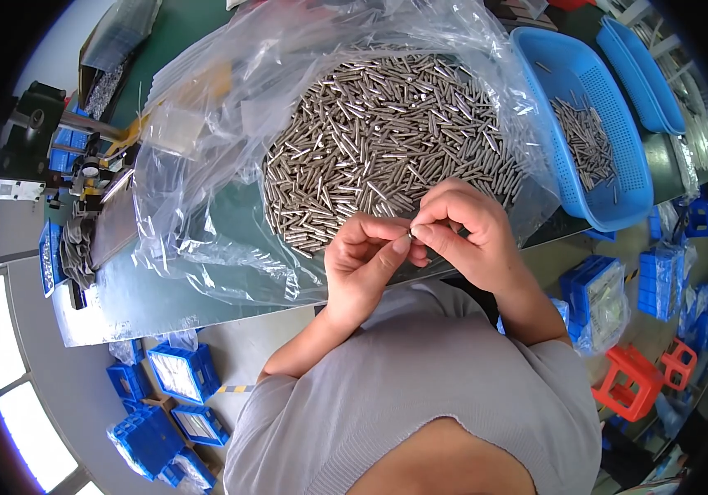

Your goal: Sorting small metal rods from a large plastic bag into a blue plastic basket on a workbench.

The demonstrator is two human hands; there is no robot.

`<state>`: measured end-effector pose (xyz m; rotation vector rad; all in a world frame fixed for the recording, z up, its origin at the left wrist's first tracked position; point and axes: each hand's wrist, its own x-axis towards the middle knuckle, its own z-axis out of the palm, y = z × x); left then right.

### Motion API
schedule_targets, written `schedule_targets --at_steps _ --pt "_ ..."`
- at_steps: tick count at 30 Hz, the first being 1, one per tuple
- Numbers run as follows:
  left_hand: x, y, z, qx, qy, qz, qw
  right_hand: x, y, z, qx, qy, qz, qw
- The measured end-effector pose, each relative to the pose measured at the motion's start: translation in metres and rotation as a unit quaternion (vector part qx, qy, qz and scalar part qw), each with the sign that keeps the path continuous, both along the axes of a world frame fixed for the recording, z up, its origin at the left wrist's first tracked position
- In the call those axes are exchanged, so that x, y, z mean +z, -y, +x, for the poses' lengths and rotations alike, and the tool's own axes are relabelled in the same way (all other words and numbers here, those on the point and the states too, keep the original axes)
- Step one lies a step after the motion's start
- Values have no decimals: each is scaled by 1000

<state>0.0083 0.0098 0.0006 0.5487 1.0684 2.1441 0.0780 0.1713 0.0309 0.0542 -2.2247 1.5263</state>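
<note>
My left hand (364,257) and my right hand (471,237) meet above the table's near edge. Both are closed in a pinch, fingertips touching, on one small metal piece (411,234). Only a short bit of it shows between the fingers, so its full shape is hidden. Just beyond the hands, a big heap of slim metal pins (387,136) lies on a spread clear plastic bag (205,177). More pins (586,142) lie in a blue perforated basket (628,186) to the right.
Under the bag is a green-topped table (152,285). A second blue basket (641,78) stands at the far right, and a dark machine (40,132) at the left. Blue crates (182,371) and red stools (628,384) stand on the floor on either side.
</note>
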Motion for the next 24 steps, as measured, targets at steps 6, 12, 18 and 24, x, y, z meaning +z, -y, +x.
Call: schedule_targets --at_steps 6,12,18,24 --pt "-3 0 -2 4 0 32 999 24 -35 31 -350 -142 91 921" --pt "-2 -2 -1 18 -13 22 1000 37 -62 38 -514 -87 293 801" --pt "0 -2 -1 21 -7 16 1000 1 -25 11 -175 39 274 945" --pt "0 -1 -1 19 -7 15 1000 -7 -21 7 -142 66 346 925"
